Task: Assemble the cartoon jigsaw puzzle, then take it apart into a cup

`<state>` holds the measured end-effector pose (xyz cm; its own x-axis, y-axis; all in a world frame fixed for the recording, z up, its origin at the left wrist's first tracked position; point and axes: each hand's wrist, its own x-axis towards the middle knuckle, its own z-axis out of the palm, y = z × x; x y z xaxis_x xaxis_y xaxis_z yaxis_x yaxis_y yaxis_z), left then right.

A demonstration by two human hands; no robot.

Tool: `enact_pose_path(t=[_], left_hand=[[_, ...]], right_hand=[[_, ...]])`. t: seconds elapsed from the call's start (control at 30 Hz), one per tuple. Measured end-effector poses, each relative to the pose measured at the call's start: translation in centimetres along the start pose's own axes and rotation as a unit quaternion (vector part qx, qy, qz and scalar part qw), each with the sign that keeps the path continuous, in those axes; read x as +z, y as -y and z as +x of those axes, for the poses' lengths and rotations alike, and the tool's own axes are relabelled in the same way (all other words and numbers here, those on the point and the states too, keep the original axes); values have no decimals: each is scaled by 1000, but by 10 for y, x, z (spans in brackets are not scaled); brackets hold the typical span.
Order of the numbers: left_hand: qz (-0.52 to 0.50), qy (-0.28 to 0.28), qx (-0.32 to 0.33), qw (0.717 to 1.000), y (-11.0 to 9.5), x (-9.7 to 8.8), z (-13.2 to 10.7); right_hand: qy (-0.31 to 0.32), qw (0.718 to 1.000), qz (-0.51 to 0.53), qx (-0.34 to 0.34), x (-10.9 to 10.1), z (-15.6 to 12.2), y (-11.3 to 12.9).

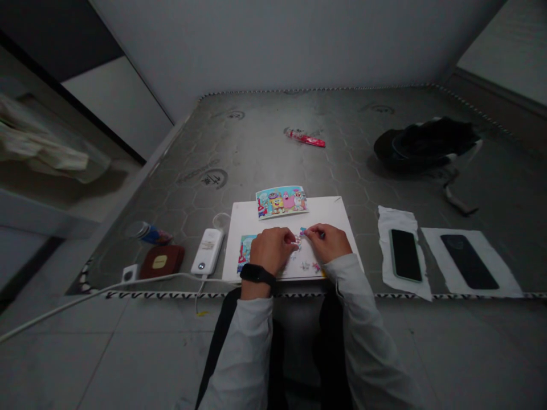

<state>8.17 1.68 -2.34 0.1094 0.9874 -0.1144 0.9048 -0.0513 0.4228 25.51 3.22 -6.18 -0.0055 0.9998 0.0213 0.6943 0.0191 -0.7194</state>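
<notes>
A white board point(327, 213) lies at the near edge of the mattress, with a colourful cartoon picture card point(282, 202) at its far side. My left hand point(273, 247), with a dark watch on its wrist, is over a partly assembled jigsaw puzzle point(245, 250) and hides much of it. Its fingers are pinched at the puzzle's right side; what they hold I cannot make out. My right hand point(329, 242) pinches a small blue and purple jigsaw piece point(303, 231). Several loose jigsaw pieces point(305, 265) lie on the board below the hands.
Left of the board are a white power bank point(207, 251) with a cable, a brown case point(162, 262) and a blue bottle point(149, 232). Two phones point(405, 255) rest on white sheets at the right. Farther back are a red wrapper point(305, 137) and a black bag point(423, 143).
</notes>
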Motion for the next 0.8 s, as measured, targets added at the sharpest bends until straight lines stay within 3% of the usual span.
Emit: enact_pose_path(t=[0.2,0.8], left_hand=[[1,26,10,1000,-3,-1,0],[-11,29,4,999,-3,0,0]], right_hand=[[14,1000,-24,-10,6,0,-1],[23,996,-86,-24,2,1,-4]])
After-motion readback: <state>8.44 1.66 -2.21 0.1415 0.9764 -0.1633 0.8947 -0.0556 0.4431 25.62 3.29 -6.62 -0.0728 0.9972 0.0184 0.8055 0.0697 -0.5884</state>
